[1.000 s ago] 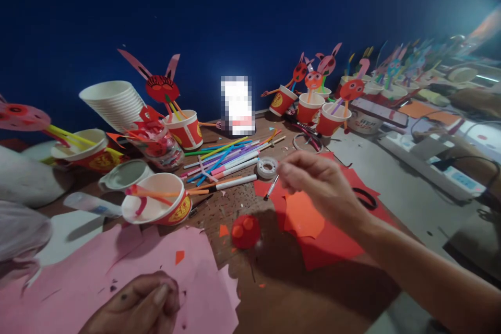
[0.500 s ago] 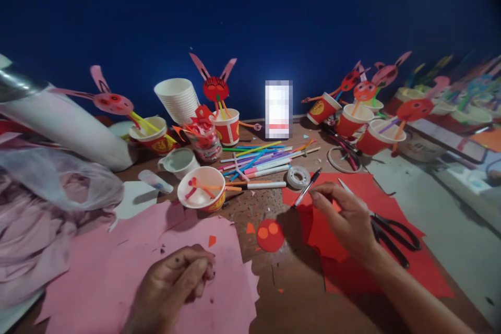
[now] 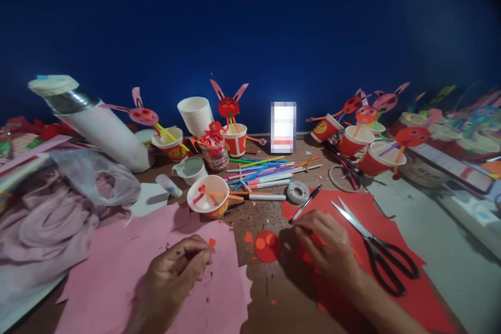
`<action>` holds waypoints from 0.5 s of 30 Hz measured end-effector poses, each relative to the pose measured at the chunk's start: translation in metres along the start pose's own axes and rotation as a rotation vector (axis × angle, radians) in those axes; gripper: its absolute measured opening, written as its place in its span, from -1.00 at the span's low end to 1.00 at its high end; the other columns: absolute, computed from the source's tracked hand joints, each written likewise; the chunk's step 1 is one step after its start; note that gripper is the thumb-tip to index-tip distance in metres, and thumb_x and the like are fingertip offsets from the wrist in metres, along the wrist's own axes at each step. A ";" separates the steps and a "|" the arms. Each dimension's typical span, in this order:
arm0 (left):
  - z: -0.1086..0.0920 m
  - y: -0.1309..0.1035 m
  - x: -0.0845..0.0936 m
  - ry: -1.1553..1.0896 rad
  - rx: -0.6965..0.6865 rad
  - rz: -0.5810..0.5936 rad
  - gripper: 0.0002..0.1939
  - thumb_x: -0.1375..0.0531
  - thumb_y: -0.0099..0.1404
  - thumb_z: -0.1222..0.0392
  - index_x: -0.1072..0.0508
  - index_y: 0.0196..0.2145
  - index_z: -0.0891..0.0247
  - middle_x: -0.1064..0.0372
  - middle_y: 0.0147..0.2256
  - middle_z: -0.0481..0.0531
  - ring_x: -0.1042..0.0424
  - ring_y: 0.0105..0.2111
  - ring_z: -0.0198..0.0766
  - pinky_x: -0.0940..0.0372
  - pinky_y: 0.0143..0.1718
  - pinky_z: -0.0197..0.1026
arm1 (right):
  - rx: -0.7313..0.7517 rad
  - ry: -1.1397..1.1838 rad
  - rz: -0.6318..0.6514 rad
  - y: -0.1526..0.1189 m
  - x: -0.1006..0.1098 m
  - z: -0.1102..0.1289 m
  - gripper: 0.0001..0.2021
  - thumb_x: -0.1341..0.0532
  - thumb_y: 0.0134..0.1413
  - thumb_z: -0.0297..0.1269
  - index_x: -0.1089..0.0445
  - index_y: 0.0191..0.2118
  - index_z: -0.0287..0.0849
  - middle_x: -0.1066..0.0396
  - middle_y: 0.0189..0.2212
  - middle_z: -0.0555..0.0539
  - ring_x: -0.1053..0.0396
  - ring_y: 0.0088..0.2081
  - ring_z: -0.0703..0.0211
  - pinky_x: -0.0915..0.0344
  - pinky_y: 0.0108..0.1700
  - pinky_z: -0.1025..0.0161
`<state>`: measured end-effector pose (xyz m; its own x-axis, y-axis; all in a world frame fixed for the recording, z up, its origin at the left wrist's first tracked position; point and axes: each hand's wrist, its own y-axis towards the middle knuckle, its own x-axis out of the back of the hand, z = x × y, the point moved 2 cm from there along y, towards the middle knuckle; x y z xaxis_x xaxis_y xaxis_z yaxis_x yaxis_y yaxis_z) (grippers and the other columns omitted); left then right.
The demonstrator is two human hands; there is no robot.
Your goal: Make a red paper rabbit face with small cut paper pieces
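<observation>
My left hand (image 3: 178, 271) hovers over the pink paper (image 3: 129, 266), thumb and forefinger pressed together; anything between them is too small to make out. Just beyond its fingertips lies an orange scrap (image 3: 212, 242). My right hand (image 3: 326, 245) is above the red paper (image 3: 352, 209), its fingers bent and the tips close together near the lower end of a pen (image 3: 306, 204). What they hold, if anything, I cannot make out. Between the hands, a red paper disc (image 3: 267, 246) with two orange circles on it lies on the brown table. Open scissors (image 3: 371, 242) rest right of my right hand.
A tape roll (image 3: 298, 192), markers (image 3: 270, 181) and a paper cup (image 3: 209, 198) lie beyond the hands. Cups with paper rabbit heads (image 3: 229, 107) stand behind. A large white flask (image 3: 105, 130) and a bundle of cloth (image 3: 78, 229) are left; a lit phone (image 3: 283, 128) stands at the back.
My right hand has moved left and down, uncovering more of the scissors. My left hand has risen slightly. The view has shifted, showing more of the left side.
</observation>
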<state>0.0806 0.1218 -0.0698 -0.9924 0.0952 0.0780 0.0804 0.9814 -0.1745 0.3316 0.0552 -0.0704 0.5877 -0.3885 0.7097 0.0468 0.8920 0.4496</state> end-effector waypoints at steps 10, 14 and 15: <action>-0.011 -0.031 -0.021 -0.164 0.319 0.275 -0.74 -0.23 -0.03 0.05 -0.35 -0.61 0.33 -0.30 -0.66 -0.05 -0.07 -0.77 -0.52 0.08 -0.71 -0.38 | -0.217 0.305 0.246 0.008 -0.008 0.046 -0.83 -0.10 0.12 -0.31 -0.44 -0.39 -0.10 -0.41 -0.46 -0.01 -0.36 -0.38 0.18 -0.26 -0.33 0.28; -0.002 -0.043 -0.029 -0.181 0.344 0.277 -0.73 -0.20 -0.01 0.04 -0.36 -0.58 0.35 -0.30 -0.67 -0.04 -0.08 -0.77 -0.52 0.04 -0.71 -0.38 | -0.267 0.451 0.408 0.009 -0.021 0.068 -0.81 -0.10 0.09 -0.30 -0.43 -0.44 -0.13 -0.40 -0.49 0.01 -0.35 -0.42 0.23 -0.26 -0.37 0.35; 0.000 -0.046 -0.031 -0.168 0.333 0.266 -0.74 -0.19 0.00 0.05 -0.37 -0.57 0.35 -0.29 -0.67 -0.04 -0.08 -0.76 -0.51 0.02 -0.70 -0.38 | -0.275 0.471 0.435 0.007 -0.025 0.070 -0.81 -0.10 0.08 -0.30 -0.42 -0.46 -0.14 -0.39 -0.51 0.01 -0.35 -0.44 0.24 -0.26 -0.38 0.36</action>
<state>0.1072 0.0737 -0.0645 -0.9449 0.2809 -0.1681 0.3273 0.8169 -0.4749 0.2609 0.0552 -0.0464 0.8844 0.1031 0.4551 -0.1058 0.9942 -0.0197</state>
